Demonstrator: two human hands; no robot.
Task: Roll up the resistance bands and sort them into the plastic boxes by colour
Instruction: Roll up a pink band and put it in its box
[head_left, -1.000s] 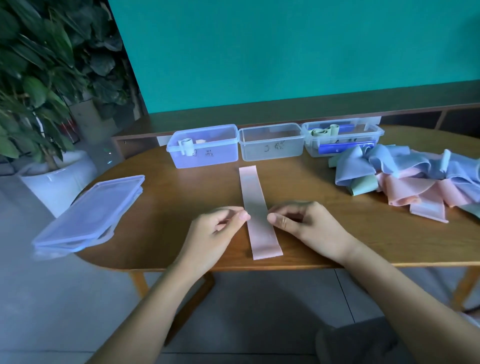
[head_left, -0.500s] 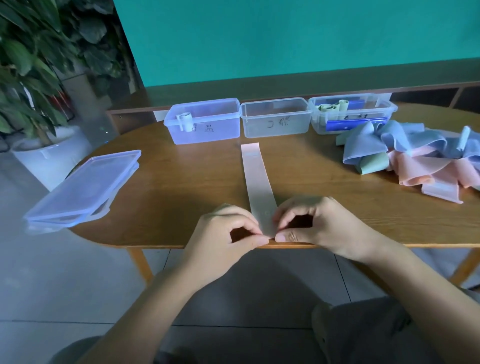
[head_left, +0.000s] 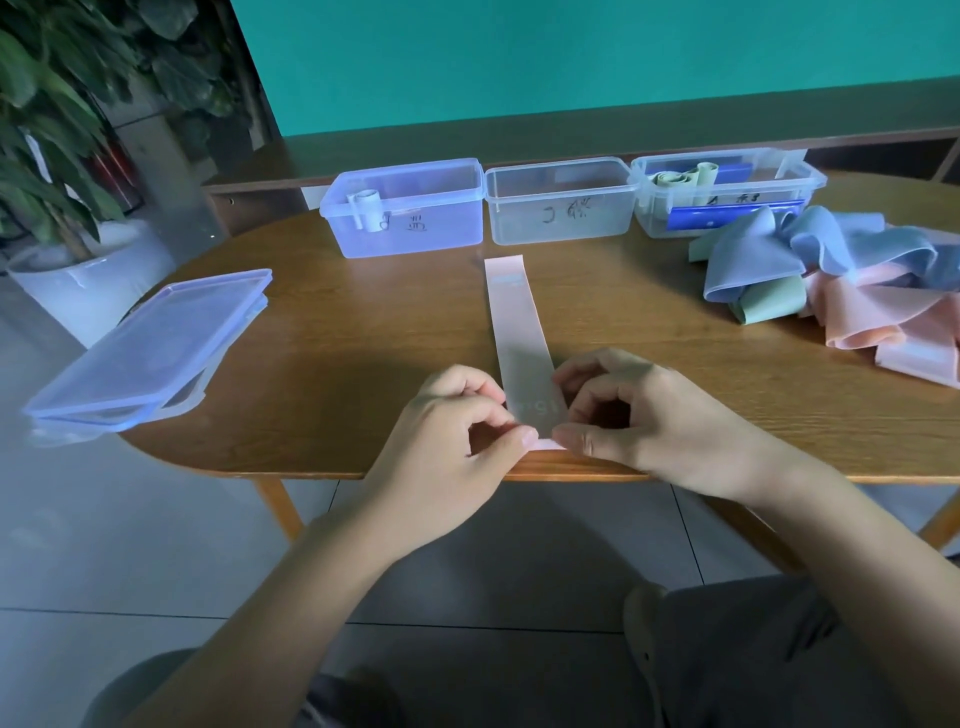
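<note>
At lower centre of the frame I see both hands working the near end of a pale pink resistance band, which lies flat and straight on the wooden table, running from the table's front edge up toward the middle box. The left hand pinches the band's near left corner between thumb and curled fingers; the right hand pinches the near right corner the same way, thumbs almost meeting at the table edge.

Across the upper centre stand three open plastic boxes in a row, touching: a bluish box at left with a pale roll against its front wall, a clear box in the middle, and a clear box at right holding greenish rolls and something dark blue.

At right of the frame lies a loose heap of bands, blue, green and pink. At left, stacked lids overhang the table's rim. A potted plant fills the upper left corner.
</note>
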